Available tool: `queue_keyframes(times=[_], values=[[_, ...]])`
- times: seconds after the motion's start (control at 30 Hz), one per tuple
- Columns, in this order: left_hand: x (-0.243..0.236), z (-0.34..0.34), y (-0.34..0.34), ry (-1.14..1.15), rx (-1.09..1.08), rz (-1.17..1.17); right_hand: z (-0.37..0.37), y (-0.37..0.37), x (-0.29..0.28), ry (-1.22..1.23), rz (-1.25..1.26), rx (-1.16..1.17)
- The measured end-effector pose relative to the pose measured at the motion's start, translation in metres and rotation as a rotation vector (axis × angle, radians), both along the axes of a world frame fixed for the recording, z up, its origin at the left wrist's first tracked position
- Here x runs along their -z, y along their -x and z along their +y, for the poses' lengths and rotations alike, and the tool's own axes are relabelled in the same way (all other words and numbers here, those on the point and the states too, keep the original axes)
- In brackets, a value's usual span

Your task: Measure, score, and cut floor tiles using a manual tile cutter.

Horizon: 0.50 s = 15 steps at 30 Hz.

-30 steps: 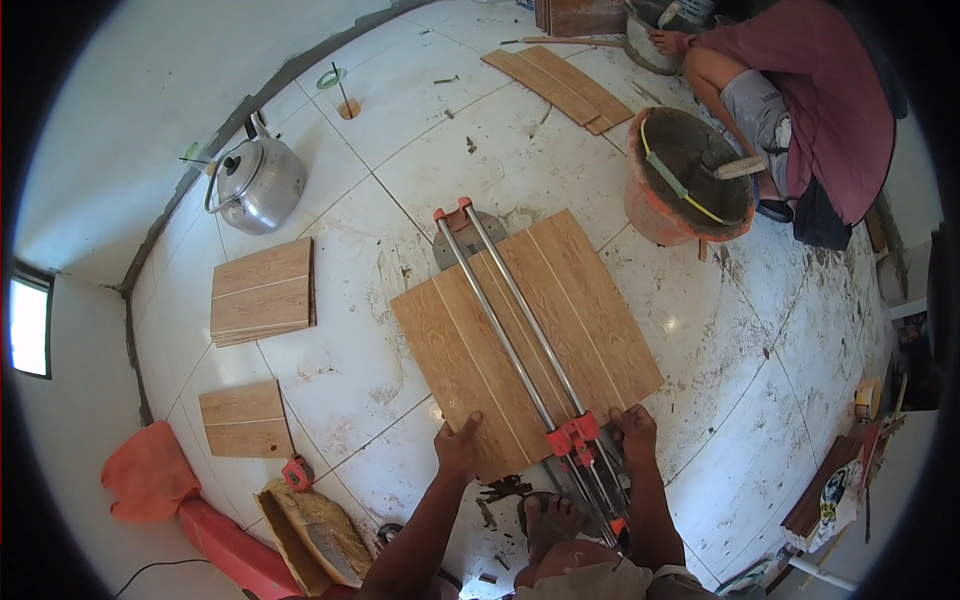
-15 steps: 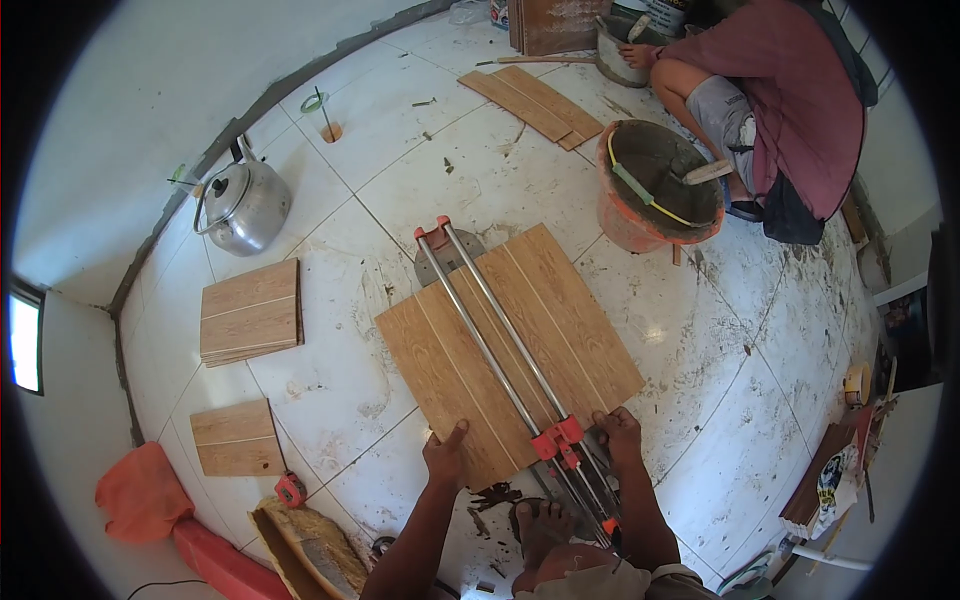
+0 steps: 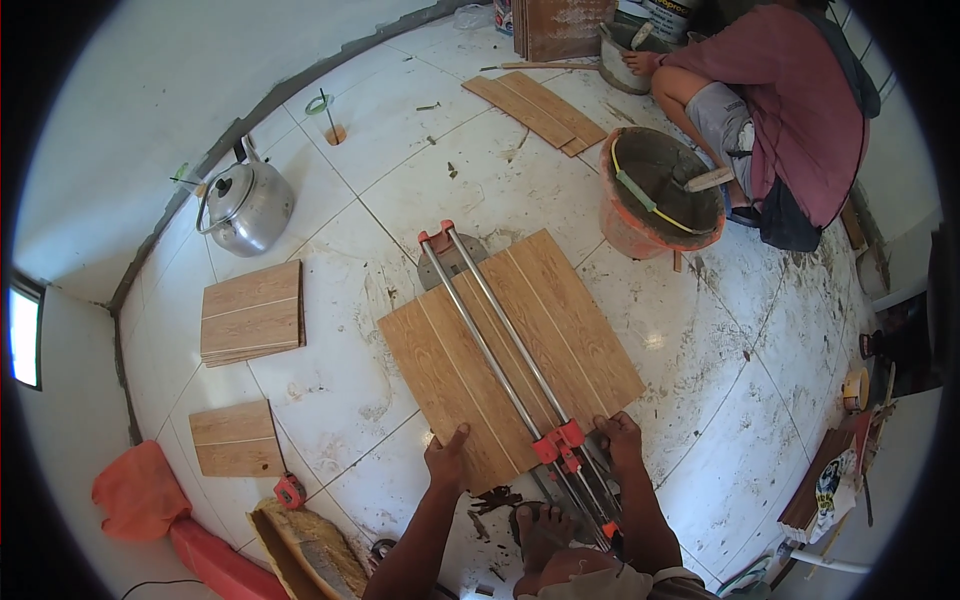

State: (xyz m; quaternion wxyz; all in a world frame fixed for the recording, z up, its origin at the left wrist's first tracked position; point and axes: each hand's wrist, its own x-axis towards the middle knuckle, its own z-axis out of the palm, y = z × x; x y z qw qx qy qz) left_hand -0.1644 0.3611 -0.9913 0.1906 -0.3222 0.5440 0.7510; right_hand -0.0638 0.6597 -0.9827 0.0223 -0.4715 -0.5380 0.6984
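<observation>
A large square wood-look tile lies in a tile cutter with two steel rails. Its red carriage sits at the near end, just beyond the tile's edge by my right hand. My left hand grips the tile's near left corner, thumb on top. My right hand is closed on the near edge right of the rails, thumb on top. My bare foot shows below the tile. Left of the cutter lie a tile stack, a smaller tile piece and a red tape measure.
A person squats at upper right beside an orange bucket of mortar and a grey pail. Cut planks, a kettle and red sacking lie around. A sandalled foot shows at the right doorway.
The view has shifted, with the cutter appearing slightly left and lower. A foot has appeared at the right doorway. My hands keep the same hold on the tile.
</observation>
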Motion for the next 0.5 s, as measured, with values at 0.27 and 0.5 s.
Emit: queue_keyframes(times=[0.27, 0.5], values=[[0.007, 0.000, -0.001, 0.002, 0.069, 0.086, 0.003, -0.003, -0.005, -0.057, -0.021, -0.029], [-0.015, 0.008, -0.004, -0.164, 0.043, 0.096, 0.003, -0.008, -0.001, -0.014, 0.026, -0.032]])
